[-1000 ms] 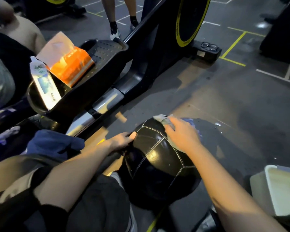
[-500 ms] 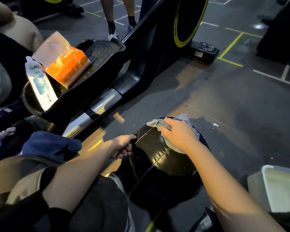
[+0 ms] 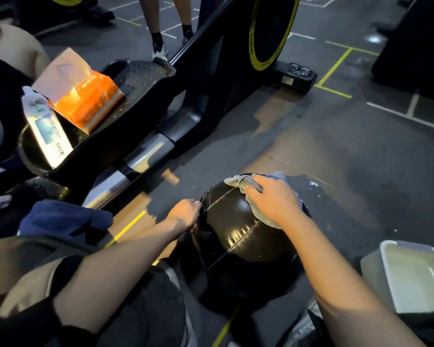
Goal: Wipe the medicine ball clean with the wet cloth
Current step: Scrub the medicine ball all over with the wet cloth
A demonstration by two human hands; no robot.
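One medicine ball, one cloth on ball top. Two hands on ball: left hand, right hand. One white tub right of ball, one tissue pack far left.

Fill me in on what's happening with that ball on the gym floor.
A person is wiping a black medicine ball that sits on the floor between their legs. The right hand presses a pale wet cloth against the top of the ball, while the left hand grips the ball's left side to steady it. A white tub stands on the floor at the right. On the exercise machine's pedal to the left lie an orange tissue pack and a pack of wipes.
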